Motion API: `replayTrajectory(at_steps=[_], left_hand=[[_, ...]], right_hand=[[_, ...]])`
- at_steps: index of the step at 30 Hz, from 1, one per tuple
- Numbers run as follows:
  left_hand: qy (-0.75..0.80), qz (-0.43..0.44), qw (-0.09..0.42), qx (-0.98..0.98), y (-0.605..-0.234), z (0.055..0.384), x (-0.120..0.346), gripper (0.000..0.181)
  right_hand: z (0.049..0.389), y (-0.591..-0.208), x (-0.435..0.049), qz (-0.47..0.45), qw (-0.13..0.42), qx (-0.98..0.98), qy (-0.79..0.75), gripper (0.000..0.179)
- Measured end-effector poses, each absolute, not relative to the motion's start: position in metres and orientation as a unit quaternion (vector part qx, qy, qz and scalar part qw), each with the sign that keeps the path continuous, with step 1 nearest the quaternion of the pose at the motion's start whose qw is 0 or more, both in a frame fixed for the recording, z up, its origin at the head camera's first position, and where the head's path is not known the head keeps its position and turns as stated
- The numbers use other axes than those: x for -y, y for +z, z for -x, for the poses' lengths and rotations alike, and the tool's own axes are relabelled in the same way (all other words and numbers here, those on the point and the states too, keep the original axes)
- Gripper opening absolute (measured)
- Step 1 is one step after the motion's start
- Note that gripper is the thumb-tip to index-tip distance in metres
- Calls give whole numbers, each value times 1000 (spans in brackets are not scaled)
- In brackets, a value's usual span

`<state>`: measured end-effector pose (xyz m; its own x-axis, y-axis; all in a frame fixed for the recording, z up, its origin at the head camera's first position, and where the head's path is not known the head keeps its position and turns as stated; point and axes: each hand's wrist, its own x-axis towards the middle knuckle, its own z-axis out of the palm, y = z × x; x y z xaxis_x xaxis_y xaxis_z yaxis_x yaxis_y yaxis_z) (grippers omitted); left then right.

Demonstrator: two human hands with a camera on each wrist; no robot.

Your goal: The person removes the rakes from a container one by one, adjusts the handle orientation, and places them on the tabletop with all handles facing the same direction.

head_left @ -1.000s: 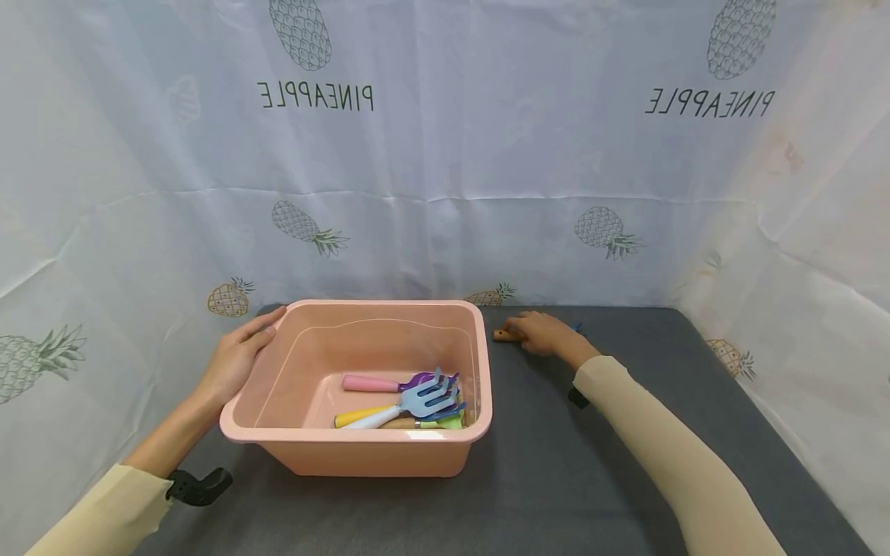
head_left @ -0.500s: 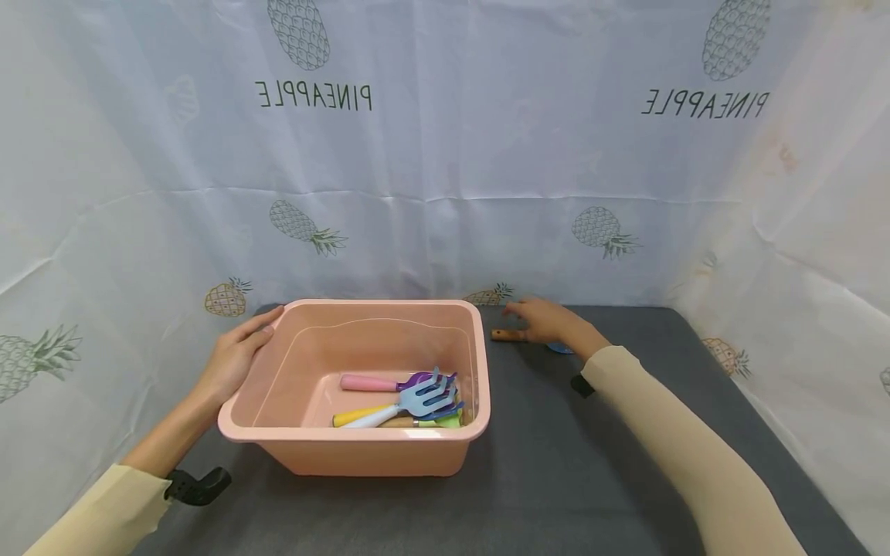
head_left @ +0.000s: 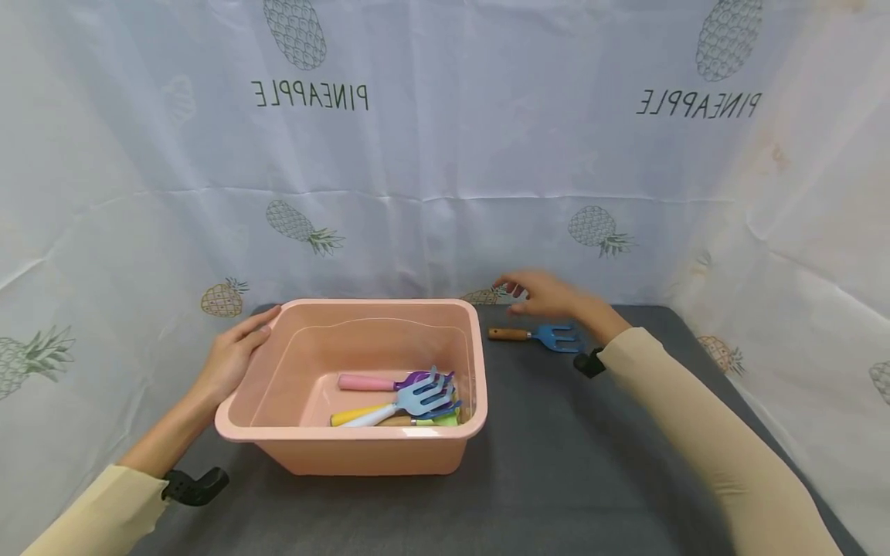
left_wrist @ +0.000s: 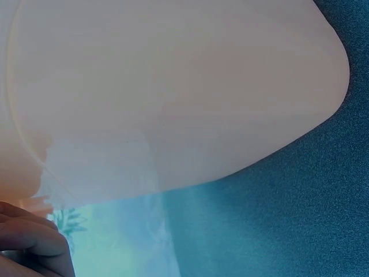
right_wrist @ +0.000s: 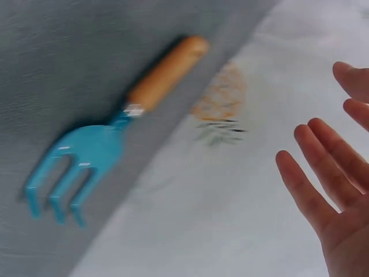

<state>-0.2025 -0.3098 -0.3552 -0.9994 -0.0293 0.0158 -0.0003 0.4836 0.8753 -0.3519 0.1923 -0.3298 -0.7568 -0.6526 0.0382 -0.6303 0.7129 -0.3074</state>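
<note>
In the head view my left hand (head_left: pixel 232 357) holds the left rim of a pink plastic basin (head_left: pixel 358 455). The left wrist view shows its curled fingers (left_wrist: pixel 34 236) at the basin's edge, beside the outer wall (left_wrist: pixel 190 86). A small blue garden fork (head_left: pixel 555 337) with a wooden handle lies on the dark table, right of the basin. Beyond and above it, my right hand (head_left: pixel 541 295) hovers with spread fingers and nothing in them. From the right wrist the fork (right_wrist: pixel 98 144) appears whole, apart from the fingers (right_wrist: pixel 305 190).
Inside the basin lie several hand tools: a light-blue fork (head_left: pixel 424 395), a purple tool with a pink handle (head_left: pixel 365 383), a yellow handle (head_left: pixel 354 415) and a green tool (head_left: pixel 448 418). A pineapple-print curtain (head_left: pixel 431 139) stands along the table's back and sides.
My right hand has let go of the garden fork's handle and lifted up and back, uncovering the fork on the table. The left hand stays at the basin's rim.
</note>
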Motion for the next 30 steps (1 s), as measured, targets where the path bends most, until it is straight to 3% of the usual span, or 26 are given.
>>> replayTrajectory(at_steps=[14, 30], left_hand=[[-501, -12, 7, 865, -356, 203, 310, 58], [-510, -8, 15, 860, -356, 202, 309, 58]], right_hand=[[307, -253, -148, 410, -11, -900, -151, 52], [275, -229, -65, 511, 41, -854, -87, 47]])
